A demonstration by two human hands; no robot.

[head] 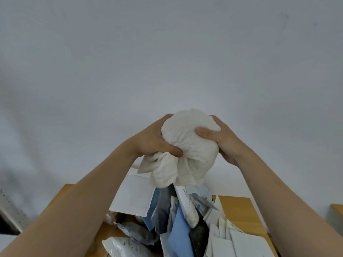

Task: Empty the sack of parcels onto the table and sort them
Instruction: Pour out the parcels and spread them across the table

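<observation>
Cannot see most fingers of the left hand (154, 138) or right hand (222, 140) beyond the thumbs; hidden behind the bunched sack (189, 145). Cannot find the sack's mouth, lost in folds and behind the parcels (178, 219). Cannot count the parcels: overlapped, and cut off by the bottom edge. Cannot read the label (187, 193) on one white parcel, print too small. Cannot see most of the table (239, 206), covered by parcels and arms. Noted a second wooden surface (336, 210), cut off at right, and a blurred grey strip (11, 210) at left, not identified
</observation>
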